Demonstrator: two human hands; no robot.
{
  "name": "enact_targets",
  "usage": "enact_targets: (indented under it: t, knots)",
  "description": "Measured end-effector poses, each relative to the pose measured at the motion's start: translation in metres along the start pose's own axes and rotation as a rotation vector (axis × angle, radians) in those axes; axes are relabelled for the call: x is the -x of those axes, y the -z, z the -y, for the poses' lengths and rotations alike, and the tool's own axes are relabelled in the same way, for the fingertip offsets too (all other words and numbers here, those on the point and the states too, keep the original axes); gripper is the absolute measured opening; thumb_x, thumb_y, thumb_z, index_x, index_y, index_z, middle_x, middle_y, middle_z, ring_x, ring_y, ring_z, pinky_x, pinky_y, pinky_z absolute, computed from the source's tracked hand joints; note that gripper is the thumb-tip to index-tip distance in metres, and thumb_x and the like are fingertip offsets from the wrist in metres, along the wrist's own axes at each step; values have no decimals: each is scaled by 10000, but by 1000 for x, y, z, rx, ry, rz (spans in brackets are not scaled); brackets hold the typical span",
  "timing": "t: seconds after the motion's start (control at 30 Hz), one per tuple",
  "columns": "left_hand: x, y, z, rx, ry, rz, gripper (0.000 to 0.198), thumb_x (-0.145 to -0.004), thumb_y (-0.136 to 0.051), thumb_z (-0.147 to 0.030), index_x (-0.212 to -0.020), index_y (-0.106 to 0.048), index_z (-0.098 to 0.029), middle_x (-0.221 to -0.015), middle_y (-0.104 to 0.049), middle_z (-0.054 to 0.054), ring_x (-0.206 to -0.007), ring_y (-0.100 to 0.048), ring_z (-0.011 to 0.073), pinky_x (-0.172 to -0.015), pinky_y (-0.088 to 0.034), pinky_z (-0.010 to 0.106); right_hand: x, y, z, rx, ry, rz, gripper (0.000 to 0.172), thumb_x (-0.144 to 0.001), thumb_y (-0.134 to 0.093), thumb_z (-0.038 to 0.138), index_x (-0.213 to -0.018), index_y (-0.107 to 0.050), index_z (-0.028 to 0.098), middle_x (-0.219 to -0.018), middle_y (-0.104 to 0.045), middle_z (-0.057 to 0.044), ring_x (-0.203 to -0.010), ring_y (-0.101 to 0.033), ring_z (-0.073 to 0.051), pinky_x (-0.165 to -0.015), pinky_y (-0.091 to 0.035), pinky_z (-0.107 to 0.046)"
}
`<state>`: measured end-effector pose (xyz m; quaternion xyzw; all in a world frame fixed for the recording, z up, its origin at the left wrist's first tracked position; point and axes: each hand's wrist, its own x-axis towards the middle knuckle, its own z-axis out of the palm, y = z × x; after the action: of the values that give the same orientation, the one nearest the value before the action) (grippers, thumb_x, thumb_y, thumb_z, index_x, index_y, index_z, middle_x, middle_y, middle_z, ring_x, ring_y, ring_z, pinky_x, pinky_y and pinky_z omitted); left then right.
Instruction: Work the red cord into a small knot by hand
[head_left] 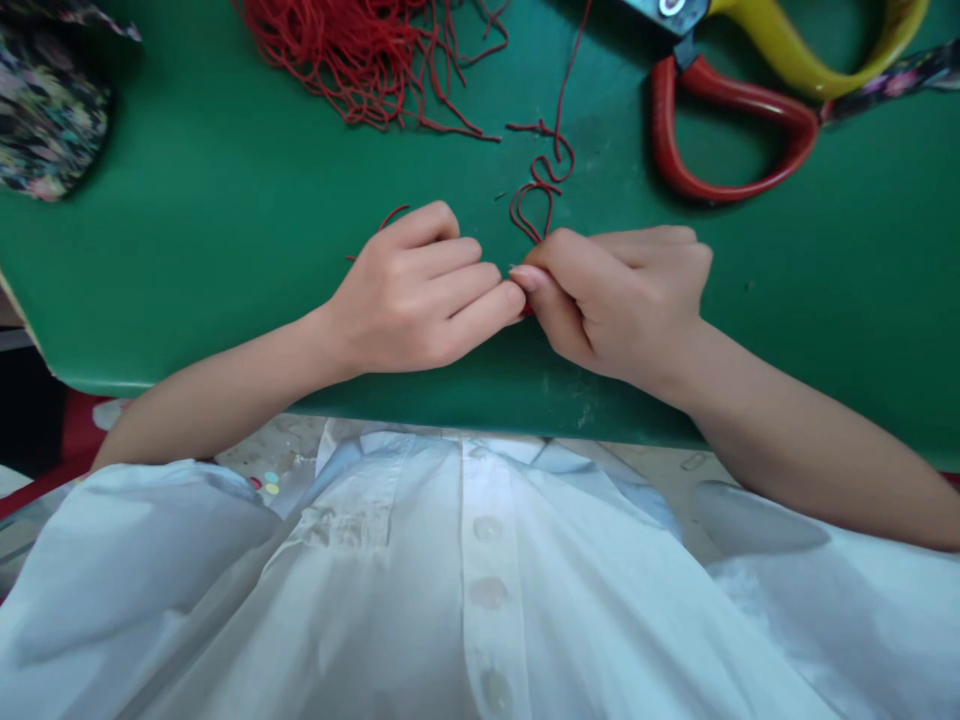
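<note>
Right hand [622,300] pinching red cord [541,185]

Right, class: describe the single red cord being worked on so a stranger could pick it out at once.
Start at the green table. Near its front edge the left hand and right hand meet, fingertips together. The single red cord loops away from them, lying apart from the tangled red bundle.

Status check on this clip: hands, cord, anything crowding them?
Left hand and right hand meet fingertip to fingertip, both pinched on red cord. Cord trails away across green table. Scissors and cord pile lie clear.
</note>
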<state>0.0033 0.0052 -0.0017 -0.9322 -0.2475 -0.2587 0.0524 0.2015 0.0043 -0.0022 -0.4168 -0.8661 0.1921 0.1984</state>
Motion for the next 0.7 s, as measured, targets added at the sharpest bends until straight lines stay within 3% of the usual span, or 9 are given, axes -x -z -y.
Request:
enact_targets:
  t: [0.13,0.27,0.5,0.7]
  knots:
    - [8,-4,-1,158,138,132,400,-1022,-281,-386,-727,-485,-208,-570,-449,-27,-611,-595,97,-581,-461,317,0,-1,-1,-42,-14,7,557,-1044,-211,473,-719,-554,177,-525,-452,36,-490,-454,-40,-497,-274,-207]
    - [13,-6,-1,195,158,145,459,-1013,-243,-495,-756,-497,-212,-601,-482,-18,-651,-610,109,-621,-482,338,-1,-2,-1,63,94,-76,483,-1040,-273,364,-694,-543,163,-506,-447,41,-460,-405,-30,-475,-221,-211]
    - [12,-5,0,219,155,159,468,-1011,-246,-506,-751,-495,-207,-594,-458,-19,-659,-608,110,-608,-476,334,-1,-2,-1,114,171,-157,401,-1015,-362,289,-687,-549,152,-491,-461,51,-448,-403,-23,-472,-222,-189]
    - [14,-7,-1,312,208,188,457,-1015,-245,-484,-774,-520,-210,-631,-500,-11,-698,-620,121,-656,-495,361,-2,-2,-1,37,107,-88,442,-1022,-314,324,-683,-543,158,-503,-424,53,-460,-386,-23,-491,-199,-209]
